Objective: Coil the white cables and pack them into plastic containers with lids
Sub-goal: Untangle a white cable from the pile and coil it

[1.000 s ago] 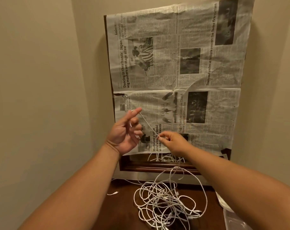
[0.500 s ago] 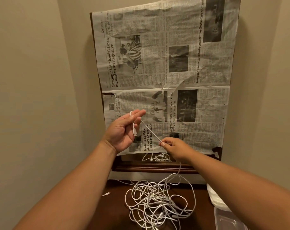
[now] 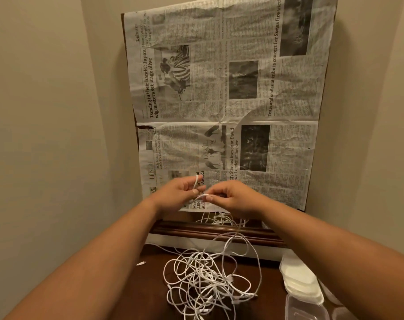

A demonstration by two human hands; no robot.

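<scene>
I see one white cable (image 3: pixel 196 182) held up between the two hands, in front of the lower part of the newspaper (image 3: pixel 231 100). The left hand (image 3: pixel 176 192) has its fingers curled around a short loop of it, which stands up above the fingers. The right hand (image 3: pixel 234 199) pinches the same cable between thumb and finger, just beside the left hand. Below the hands, a tangled pile of white cables (image 3: pixel 210 280) lies on a dark brown wooden table (image 3: pixel 150 287). One small white plug end (image 3: pixel 141 263) lies apart, left of the pile. At the right edge of the table there is a stack of whitish plastic lids (image 3: pixel 300 281) and, nearer to me, a clear plastic container (image 3: pixel 306 310) (only partly in view). Behind the table stands a dark wooden frame (image 3: pixel 210 230), covered by the newspaper sheets. The walls (image 3: pixel 46 112) are plain beige and form a narrow corner.
</scene>
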